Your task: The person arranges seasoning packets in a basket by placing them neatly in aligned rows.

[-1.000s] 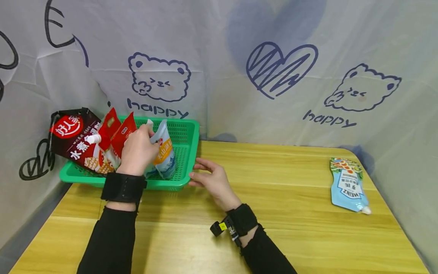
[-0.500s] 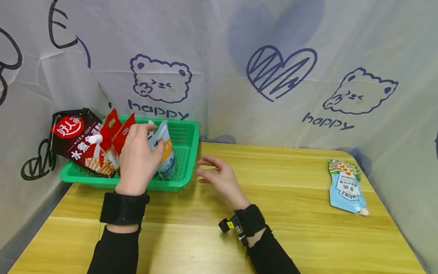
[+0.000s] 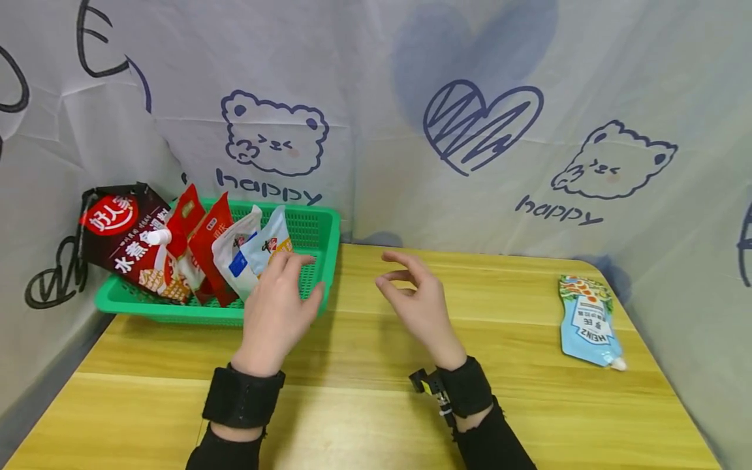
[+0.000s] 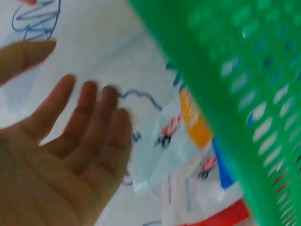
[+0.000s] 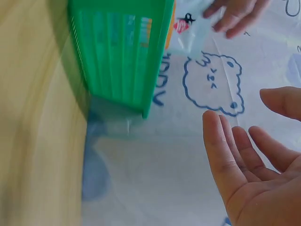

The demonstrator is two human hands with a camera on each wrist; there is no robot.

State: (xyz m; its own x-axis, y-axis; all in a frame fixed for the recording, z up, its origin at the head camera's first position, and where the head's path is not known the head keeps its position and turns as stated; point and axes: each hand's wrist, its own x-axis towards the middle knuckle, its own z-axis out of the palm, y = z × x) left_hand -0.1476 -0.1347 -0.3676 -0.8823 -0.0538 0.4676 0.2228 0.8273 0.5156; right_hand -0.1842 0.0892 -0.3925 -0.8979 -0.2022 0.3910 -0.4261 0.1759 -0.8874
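Note:
My left hand (image 3: pixel 276 307) hovers over the front right edge of a green plastic basket (image 3: pixel 323 228), holding nothing, its fingers relaxed. Several upright packets lean in the basket: a dark red seasoning pouch (image 3: pixel 141 228), red packets (image 3: pixel 211 241), a white packet (image 3: pixel 232 251) and a light blue packet (image 3: pixel 267 241) closest to the left hand. In the left wrist view the fingers are apart from the light blue packet (image 4: pixel 160 146). My right hand (image 3: pixel 420 307) is in the air right of the basket, fingers loosely bent with nothing between them.
A light blue Heinz pouch (image 3: pixel 590 323) with a white cap lies on the right of the wooden table (image 3: pixel 499 391). Behind the table hangs a pale cloth (image 3: pixel 382 163) with drawn bears and a heart. The basket stands at the back left.
My left hand has let go of a packet in the basket, then moved right and toward me. My right hand has left the basket's right edge and moved right.

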